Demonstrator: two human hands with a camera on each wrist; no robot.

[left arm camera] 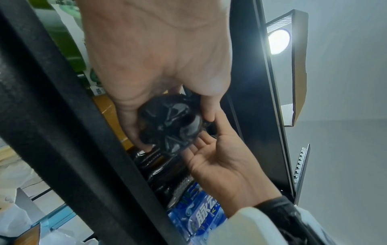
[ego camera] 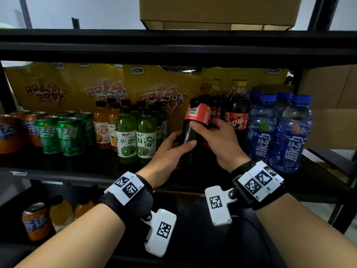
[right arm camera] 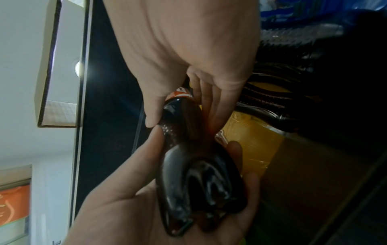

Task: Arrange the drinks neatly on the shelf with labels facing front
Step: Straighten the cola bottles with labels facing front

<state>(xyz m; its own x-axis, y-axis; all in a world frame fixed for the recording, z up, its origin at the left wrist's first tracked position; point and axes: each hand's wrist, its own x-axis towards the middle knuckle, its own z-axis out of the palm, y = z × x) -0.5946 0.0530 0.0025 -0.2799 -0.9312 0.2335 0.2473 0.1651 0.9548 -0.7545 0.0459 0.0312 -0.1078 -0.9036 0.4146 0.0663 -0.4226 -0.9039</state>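
Note:
A cola bottle (ego camera: 194,122) with a red label is held tilted, leaning left, just above the middle shelf (ego camera: 77,176); its barcode side faces me. My left hand (ego camera: 179,144) grips its lower body, thumb across the front. My right hand (ego camera: 202,125) grips it at the label. In the left wrist view the left hand (left arm camera: 146,66) wraps the bottle's dark base (left arm camera: 171,122), with the right hand (left arm camera: 220,165) beside it. The right wrist view shows the right hand (right arm camera: 188,66) on the upper part of the bottle (right arm camera: 188,165) and the left hand (right arm camera: 125,199) round the base.
More cola bottles (ego camera: 236,117) stand right of the held one, then blue bottles (ego camera: 278,132). To the left are kiwi bottles (ego camera: 135,140), orange juice bottles (ego camera: 101,128), green cans (ego camera: 65,136) and orange cans. Yellow snack bags (ego camera: 77,88) line the back. A cardboard box (ego camera: 218,12) sits on the shelf above.

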